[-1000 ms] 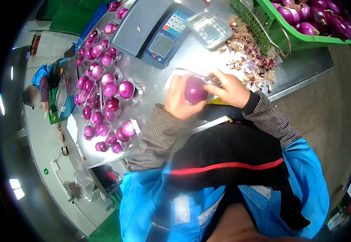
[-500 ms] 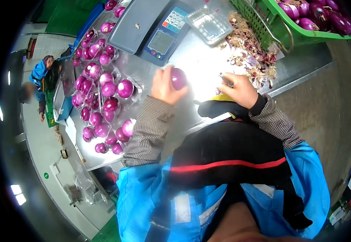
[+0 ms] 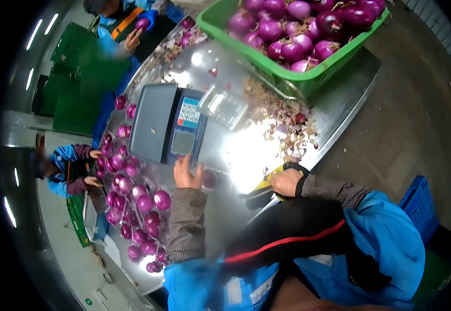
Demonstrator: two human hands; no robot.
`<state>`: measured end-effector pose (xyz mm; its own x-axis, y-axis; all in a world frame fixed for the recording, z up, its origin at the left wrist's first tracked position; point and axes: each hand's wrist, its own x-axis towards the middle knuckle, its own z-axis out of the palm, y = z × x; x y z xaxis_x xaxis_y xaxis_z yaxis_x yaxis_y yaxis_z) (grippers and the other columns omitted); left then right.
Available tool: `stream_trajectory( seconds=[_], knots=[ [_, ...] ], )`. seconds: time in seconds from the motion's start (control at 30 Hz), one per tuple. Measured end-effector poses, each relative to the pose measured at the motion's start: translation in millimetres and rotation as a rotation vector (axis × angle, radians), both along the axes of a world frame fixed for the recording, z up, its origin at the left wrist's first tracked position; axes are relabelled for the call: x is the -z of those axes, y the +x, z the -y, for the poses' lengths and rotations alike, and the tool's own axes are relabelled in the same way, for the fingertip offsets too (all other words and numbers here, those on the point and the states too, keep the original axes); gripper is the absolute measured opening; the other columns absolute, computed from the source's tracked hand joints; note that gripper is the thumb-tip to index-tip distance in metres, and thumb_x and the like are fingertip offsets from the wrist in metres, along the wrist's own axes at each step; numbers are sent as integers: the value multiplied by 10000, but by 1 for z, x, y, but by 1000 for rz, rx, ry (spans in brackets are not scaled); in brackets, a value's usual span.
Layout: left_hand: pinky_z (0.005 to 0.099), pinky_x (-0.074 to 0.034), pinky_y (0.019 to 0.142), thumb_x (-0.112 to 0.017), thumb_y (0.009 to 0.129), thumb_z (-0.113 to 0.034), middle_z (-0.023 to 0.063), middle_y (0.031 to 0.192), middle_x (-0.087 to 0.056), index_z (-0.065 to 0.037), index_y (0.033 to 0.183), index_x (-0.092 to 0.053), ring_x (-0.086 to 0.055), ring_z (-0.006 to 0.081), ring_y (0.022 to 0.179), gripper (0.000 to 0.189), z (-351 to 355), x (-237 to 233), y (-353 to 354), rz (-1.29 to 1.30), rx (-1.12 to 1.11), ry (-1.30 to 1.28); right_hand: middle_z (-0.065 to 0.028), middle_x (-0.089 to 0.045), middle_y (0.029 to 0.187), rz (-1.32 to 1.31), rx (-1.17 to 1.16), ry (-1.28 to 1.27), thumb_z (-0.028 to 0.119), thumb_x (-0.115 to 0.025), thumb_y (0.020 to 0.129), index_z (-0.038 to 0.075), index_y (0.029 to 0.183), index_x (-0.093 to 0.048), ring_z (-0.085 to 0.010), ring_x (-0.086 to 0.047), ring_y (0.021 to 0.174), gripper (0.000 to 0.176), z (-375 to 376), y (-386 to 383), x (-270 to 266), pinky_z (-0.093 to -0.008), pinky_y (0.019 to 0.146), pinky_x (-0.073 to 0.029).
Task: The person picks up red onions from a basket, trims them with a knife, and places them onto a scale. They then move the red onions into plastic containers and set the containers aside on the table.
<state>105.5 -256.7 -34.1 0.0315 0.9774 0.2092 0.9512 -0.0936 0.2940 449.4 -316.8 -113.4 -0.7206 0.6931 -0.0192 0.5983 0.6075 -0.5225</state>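
Note:
My left hand [image 3: 187, 173] is open with its fingers spread at the near edge of the digital scale [image 3: 155, 124]. Just right of it, a blurred purple onion [image 3: 210, 179] rests on the metal table, apart from the fingers. My right hand [image 3: 286, 182] is closed near the table's front edge, against a yellow and black item [image 3: 268, 179]. What sits inside its fingers is hidden. Many peeled red onions [image 3: 141, 203], several in clear plastic trays, lie to the left of my left hand.
A clear plastic tray [image 3: 224, 107] sits beside the scale. Onion skins [image 3: 295, 132] litter the table below a green crate [image 3: 308, 75] filled with red onions. One co-worker's hand [image 3: 132, 39] holds an onion at the far side; another co-worker [image 3: 65, 168] stands at left.
My left hand has let go of the onion and moved toward the scale. My right hand has come down to the yellow and black item. The view has turned, showing more crate and co-workers.

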Motion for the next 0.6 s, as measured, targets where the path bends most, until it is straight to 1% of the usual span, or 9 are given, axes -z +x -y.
stream_trajectory(
  seconds=[0.03, 0.1, 0.17, 0.23, 0.3, 0.33, 0.37, 0.5, 0.6],
  knots=[
    [427, -471, 893, -765, 752, -171, 167, 1109, -583, -83, 1200, -614, -569, 356, 1029, 481, -20, -24, 18, 41, 45, 68, -129, -674, 793, -1, 2, -74, 268, -680, 821, 67, 969, -638, -312, -685, 760, 253, -3, 3, -6, -433, 654, -537],
    [415, -473, 861, -736, 762, -78, 161, 1060, -610, -47, 1151, -621, -584, 352, 985, 408, -68, -66, 54, 74, 293, 304, -120, -674, 813, -6, -7, -49, 335, -688, 823, 80, 886, -670, -308, -680, 759, 263, -3, 4, 8, -423, 662, -538],
    [409, -479, 871, -721, 769, -53, 171, 1046, -624, -35, 1135, -632, -600, 349, 973, 377, -120, -112, 101, 138, 484, 346, -104, -640, 808, -1, -28, -18, 372, -692, 820, 55, 817, -664, -278, -665, 713, 318, -3, 4, 15, -383, 604, -526],
    [377, -490, 874, -727, 785, -85, 170, 1065, -633, -21, 1158, -630, -620, 320, 995, 391, -169, -141, 157, 256, 547, 249, -124, -649, 850, 7, -81, -76, 252, -635, 840, 35, 851, -663, -300, -669, 715, 219, -5, 4, 23, -409, 578, -522],
    [373, -493, 893, -723, 799, -163, 170, 1098, -624, -33, 1195, -615, -618, 308, 1018, 430, -227, -147, 208, 254, 643, 191, -171, -689, 921, -29, -24, -155, 163, -611, 813, 26, 974, -679, -331, -687, 858, 222, -11, 11, 1, -423, 715, -555],
    [353, -504, 892, -756, 808, -228, 134, 1127, -626, -51, 1247, -591, -632, 255, 1058, 501, -254, -147, 232, 162, 613, 107, -162, -649, 846, -111, -33, -118, 153, -563, 820, 7, 897, -640, -344, -673, 733, 182, -12, 14, 13, -439, 610, -531],
    [382, -484, 951, -745, 769, -302, 177, 1201, -582, -51, 1268, -574, -606, 315, 1072, 584, -287, -134, 250, 151, 572, 12, -161, -653, 845, -70, -70, -132, 172, -577, 836, 9, 899, -635, -352, -670, 744, 184, -15, 18, 13, -439, 631, -535],
    [381, -469, 1015, -832, 664, -422, 221, 1291, -586, -47, 1392, -458, -597, 320, 1169, 900, -380, -100, 311, -232, 421, -294, -125, -660, 916, 5, -58, -231, 292, -591, 898, 15, 975, -607, -321, -670, 842, 287, -28, 37, 2, -415, 689, -539],
    [398, -453, 1041, -849, 615, -439, 238, 1321, -555, -56, 1435, -397, -573, 341, 1197, 1011, -395, -102, 342, -353, 404, -440, -112, -664, 890, -31, 7, -203, 342, -597, 905, 32, 940, -631, -301, -674, 809, 314, -35, 51, -10, -398, 672, -544]
  ],
)
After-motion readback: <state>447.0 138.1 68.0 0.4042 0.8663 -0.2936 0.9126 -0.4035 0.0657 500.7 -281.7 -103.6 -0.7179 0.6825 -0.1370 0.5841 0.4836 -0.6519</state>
